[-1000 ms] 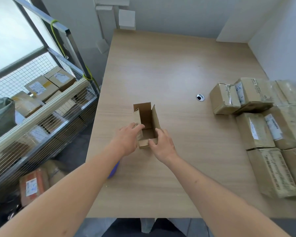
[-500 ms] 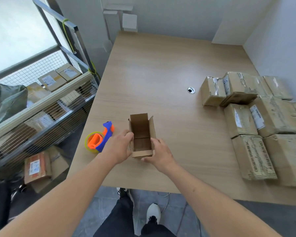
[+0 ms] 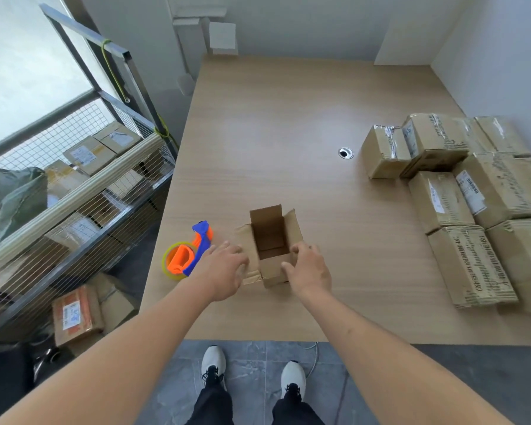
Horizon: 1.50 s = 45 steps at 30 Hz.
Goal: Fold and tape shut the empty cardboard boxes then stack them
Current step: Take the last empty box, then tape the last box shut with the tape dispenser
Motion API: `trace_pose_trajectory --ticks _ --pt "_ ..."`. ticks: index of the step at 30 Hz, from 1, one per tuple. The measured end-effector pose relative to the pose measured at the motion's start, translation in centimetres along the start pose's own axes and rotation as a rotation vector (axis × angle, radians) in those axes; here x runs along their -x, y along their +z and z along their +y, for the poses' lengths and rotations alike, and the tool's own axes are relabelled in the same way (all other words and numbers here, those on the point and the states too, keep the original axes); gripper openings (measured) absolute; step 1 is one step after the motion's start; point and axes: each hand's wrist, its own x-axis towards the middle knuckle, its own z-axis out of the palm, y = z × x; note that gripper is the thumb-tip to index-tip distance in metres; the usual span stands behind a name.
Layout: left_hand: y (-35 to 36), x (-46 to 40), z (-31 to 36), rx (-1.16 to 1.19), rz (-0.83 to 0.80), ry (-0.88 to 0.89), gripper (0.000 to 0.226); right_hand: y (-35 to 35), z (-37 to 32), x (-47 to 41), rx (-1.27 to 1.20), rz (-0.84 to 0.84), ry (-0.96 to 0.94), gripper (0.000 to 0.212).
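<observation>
A small open cardboard box (image 3: pixel 273 271) stands near the front edge of the wooden table (image 3: pixel 288 124), its top flaps up and its left flap spread outward. My left hand (image 3: pixel 224 271) lies flat on that left flap, fingers spread. My right hand (image 3: pixel 308 268) curls around the box's right front corner. An orange and blue tape dispenser (image 3: pixel 187 254) lies on the table just left of my left hand.
Several taped boxes (image 3: pixel 460 194) are packed together on the table's right side. A cable hole (image 3: pixel 345 152) sits in the table beside them. A wire rack (image 3: pixel 74 191) with parcels stands left of the table. My feet show below the front edge.
The view has pulled back from the table. The box's left flap has opened outward and my left hand now presses flat on it instead of gripping the box's side.
</observation>
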Motion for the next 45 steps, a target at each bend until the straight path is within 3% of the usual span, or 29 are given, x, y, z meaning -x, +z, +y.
trace_pose_trajectory --ticks 2,5,7,10,13,16,19,21,25,26,29,31,34,36,41,45 --pt "-0.4 -0.6 -0.4 -0.01 0.027 0.036 0.041 1.0 -0.7 -0.1 -0.002 0.057 0.048 0.042" --pt "-0.9 -1.8 -1.0 -0.02 0.06 0.063 0.045 2.6 -1.6 -0.1 -0.042 0.147 0.046 0.073" --pt "-1.0 -2.9 -1.4 0.013 0.088 0.071 0.064 3.2 -1.9 -0.1 -0.069 0.158 0.015 0.089" --pt "-1.4 -4.7 -1.9 0.091 0.133 0.008 0.106 3.4 -1.5 -0.5 -0.082 0.155 -0.02 0.09" --pt "-1.7 -6.1 -2.6 0.124 0.107 -0.008 0.126 3.2 -0.6 -1.3 -0.073 0.089 -0.136 0.086" --pt "-2.1 -6.6 -3.3 0.319 0.057 0.055 0.113 2.4 -0.4 -2.3 -0.104 0.007 -0.213 0.081" --pt "-1.7 -5.9 -3.3 0.305 0.056 0.127 0.076 2.1 -0.3 -3.0 -0.068 0.025 -0.225 0.092" --pt "-1.1 -5.2 -3.3 0.275 0.001 0.14 0.063 2.5 -0.4 -3.4 -0.031 0.043 -0.254 0.094" --pt "-0.4 -3.9 -4.3 0.203 -0.086 0.136 0.099 3.2 -0.7 -4.1 -0.142 0.002 -0.244 0.047" --pt "-0.2 -3.7 -4.5 0.202 -0.089 0.134 0.095 3.5 -0.6 -4.2 -0.148 -0.001 -0.252 0.047" --pt "0.7 -3.1 -4.7 0.289 0.1 0.094 0.038 4.2 -0.8 -4.3 -0.146 -0.052 -0.3 0.053" --pt "1.0 -2.8 -4.5 0.371 0.219 0.018 0.019 4.0 -0.9 -4.2 -0.201 -0.125 -0.276 0.043" --pt "1.2 -2.9 -4.1 0.423 0.297 -0.06 0.023 3.6 -0.6 -4.1 -0.252 -0.203 -0.24 0.057" --pt "1.2 -3.1 -3.8 0.449 0.351 -0.073 0.032 3.6 -0.7 -4.0 -0.147 -0.177 -0.272 0.064" --pt "1.5 -3.0 -3.2 0.485 0.363 -0.132 0.052 5.0 -2.1 -2.8 0.104 -0.033 -0.303 0.044" --pt "2.0 -2.6 -4.7 0.441 0.367 -0.175 0.05 6.3 -2.6 -2.0 0.165 -0.01 -0.367 0.037"
